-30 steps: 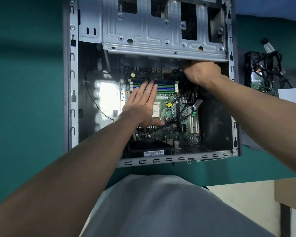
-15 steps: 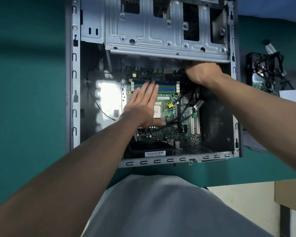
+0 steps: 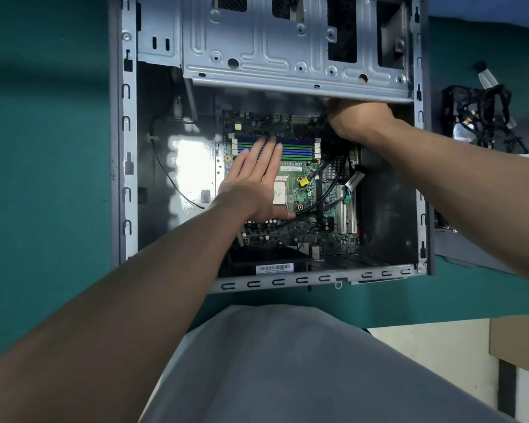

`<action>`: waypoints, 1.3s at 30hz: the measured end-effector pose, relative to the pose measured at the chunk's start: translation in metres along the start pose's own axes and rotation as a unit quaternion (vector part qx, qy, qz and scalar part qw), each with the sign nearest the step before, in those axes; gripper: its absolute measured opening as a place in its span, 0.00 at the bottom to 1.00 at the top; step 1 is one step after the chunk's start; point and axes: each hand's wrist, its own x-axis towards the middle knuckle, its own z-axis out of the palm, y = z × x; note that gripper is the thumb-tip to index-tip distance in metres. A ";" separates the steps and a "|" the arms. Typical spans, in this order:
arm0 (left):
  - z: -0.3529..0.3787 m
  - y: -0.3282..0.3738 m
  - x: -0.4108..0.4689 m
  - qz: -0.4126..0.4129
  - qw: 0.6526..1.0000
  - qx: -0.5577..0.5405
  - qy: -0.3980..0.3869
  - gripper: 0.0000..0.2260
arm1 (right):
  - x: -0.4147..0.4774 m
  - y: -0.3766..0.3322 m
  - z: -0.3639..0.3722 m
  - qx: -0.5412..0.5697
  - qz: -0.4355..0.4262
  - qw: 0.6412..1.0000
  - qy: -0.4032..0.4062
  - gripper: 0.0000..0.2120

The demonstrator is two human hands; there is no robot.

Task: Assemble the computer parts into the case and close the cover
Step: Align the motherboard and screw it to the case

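Motherboard (image 3: 306, 190) lies flat in the open case (image 3: 126, 148), directly under the straight-fingered left hand (image 3: 254, 181) pressing it — the right hand (image 3: 358, 120) sits at its far-right corner beneath the drive cage (image 3: 287, 56), fingers hidden, so I cannot tell its grip.

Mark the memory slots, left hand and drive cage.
memory slots (image 3: 300, 146): head view, strips right of the fingertips.
left hand (image 3: 254, 186): head view, back of the hand.
drive cage (image 3: 257, 36): head view, flat metal panel.
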 end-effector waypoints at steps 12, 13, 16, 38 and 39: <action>0.000 0.000 -0.001 0.005 1.000 0.006 0.004 0.55 | 0.001 -0.013 0.005 0.020 0.010 0.998 0.062 0.17; 0.000 0.000 -0.001 0.005 1.000 0.006 0.004 0.55 | 0.001 -0.014 0.005 0.022 0.015 0.998 0.062 0.17; 0.001 0.000 0.000 0.006 1.000 0.009 0.004 0.55 | 0.001 -0.016 0.006 0.030 0.034 0.997 0.058 0.19; -0.015 0.008 -0.010 -0.026 0.997 0.029 -0.069 0.53 | -0.158 0.007 0.011 0.333 -0.024 0.917 0.217 0.05; -0.019 0.014 -0.010 -0.035 0.996 0.022 -0.075 0.53 | -0.164 0.018 0.006 0.364 -0.002 0.903 0.230 0.07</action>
